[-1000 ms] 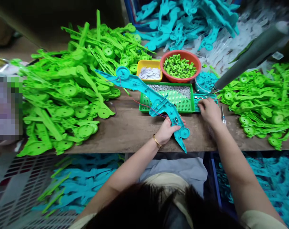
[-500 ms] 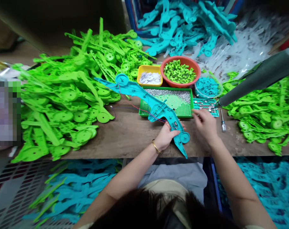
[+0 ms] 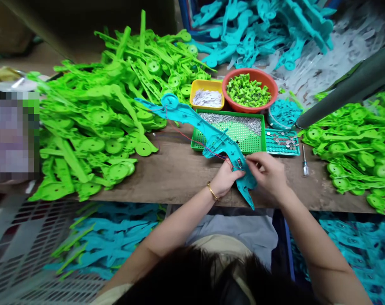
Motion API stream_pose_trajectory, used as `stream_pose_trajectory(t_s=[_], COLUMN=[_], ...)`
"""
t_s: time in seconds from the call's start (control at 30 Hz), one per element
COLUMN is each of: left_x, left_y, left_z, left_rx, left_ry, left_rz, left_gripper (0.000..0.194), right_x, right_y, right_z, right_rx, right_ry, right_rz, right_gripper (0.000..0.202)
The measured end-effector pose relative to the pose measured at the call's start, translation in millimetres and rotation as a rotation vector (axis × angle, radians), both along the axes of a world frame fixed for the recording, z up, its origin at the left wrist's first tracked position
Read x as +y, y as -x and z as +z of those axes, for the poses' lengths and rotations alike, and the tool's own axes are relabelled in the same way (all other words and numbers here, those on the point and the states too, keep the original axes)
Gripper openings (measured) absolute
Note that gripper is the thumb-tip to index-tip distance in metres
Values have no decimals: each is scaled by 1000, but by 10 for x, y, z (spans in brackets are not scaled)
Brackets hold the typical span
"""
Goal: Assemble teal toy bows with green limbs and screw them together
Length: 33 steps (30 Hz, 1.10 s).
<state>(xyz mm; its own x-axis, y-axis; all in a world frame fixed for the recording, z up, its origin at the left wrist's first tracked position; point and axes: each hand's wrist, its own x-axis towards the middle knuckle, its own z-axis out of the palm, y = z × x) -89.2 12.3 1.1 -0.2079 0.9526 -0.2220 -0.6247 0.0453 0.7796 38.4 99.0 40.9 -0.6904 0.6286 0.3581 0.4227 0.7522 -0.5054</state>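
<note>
A long curved turquoise plastic piece (image 3: 192, 120) slants over the bench, with thin red and dark wires along it. My left hand (image 3: 225, 178) grips its lower part, thumb on top. My right hand (image 3: 267, 173) is at the piece's right edge, beside a small metallic part (image 3: 239, 162) set in it. Its fingers are pinched together; whatever is between them is too small to make out. Behind the piece lies a green perforated tray (image 3: 246, 146) of small metal bits. A turquoise tray (image 3: 275, 148) with round metal discs sits to its right.
Lime green parts pile up left (image 3: 93, 118) and right (image 3: 357, 148). A yellow tray (image 3: 194, 101), a red bowl (image 3: 270, 101) and a clear tub (image 3: 283, 114) stand behind. A screwdriver (image 3: 305, 167) lies at right. A dark green arm (image 3: 344, 93) reaches in from the upper right.
My right hand has moved left and down, from near the disc tray to the turquoise piece. My left hand still holds the piece. The whole view has shifted slightly.
</note>
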Motion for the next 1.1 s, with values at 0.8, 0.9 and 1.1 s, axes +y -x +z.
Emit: stream_pose_trajectory(t_s=[0.8,0.9,1.1], left_x=[-211,-317,-711], left_y=[-214,-150,121], left_z=[18,79,202], left_rx=[58,287,492], left_ry=[-52,-8,79], left_rz=[104,137,2], left_gripper=[27,21,45], right_x=[-194,-350,-421], right_y=[109,121,65], right_z=[-68,-53,108], right_rx=[131,102,115], right_ry=[804,784,731], right_rz=[-94,-124,-133], right_gripper=[43,43,41])
